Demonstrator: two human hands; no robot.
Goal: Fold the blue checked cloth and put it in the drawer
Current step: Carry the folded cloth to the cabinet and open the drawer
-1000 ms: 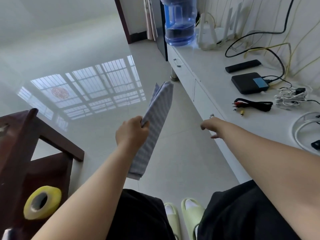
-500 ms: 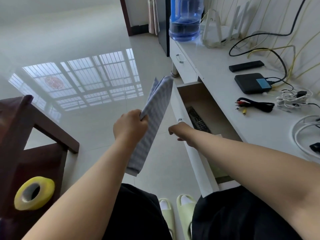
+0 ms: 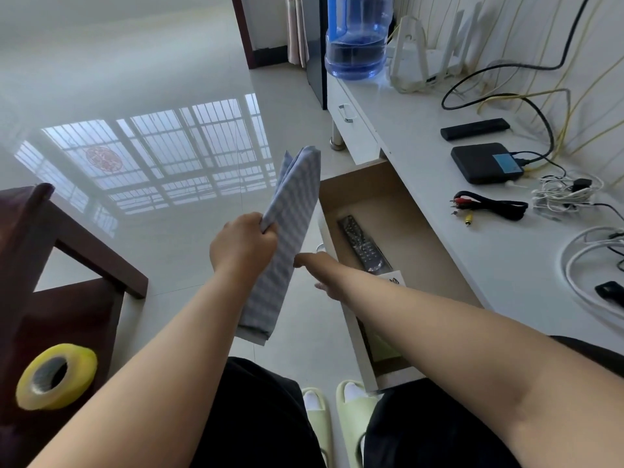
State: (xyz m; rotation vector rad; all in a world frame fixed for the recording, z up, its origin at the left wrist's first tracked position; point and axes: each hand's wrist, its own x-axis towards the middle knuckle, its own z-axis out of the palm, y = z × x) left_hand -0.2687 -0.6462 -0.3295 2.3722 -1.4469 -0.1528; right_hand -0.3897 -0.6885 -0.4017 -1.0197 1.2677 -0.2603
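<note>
Here, the floor (image 3: 162, 96) lies as an open tiled sheet left of the cabinet (image 3: 506, 265), which runs along the right edge. One drawer (image 3: 398, 211) stands pulled out of the cabinet front, its white front edge toward the person and most of its bed bare. A second drawer (image 3: 351, 119) beyond it stands closed. A dark table (image 3: 67, 298) fills the lower left, with its corner near the left forearm.

The cloth (image 3: 290, 217) is folded into one long strip, held upright over the floor, just left of the drawer and not in it. The left hand (image 3: 241, 246) is clenched round the strip's middle. The right hand (image 3: 320, 271) reaches across the drawer's front edge toward the cloth; its fingertips are hidden behind the strip, so whether they grasp it cannot be told.

Counted: one water jug (image 3: 356, 38), one tape roll (image 3: 55, 376) on the table, one remote (image 3: 363, 244) in the drawer, two black boxes (image 3: 483, 163) on the cabinet, two slippers (image 3: 351, 413).
</note>
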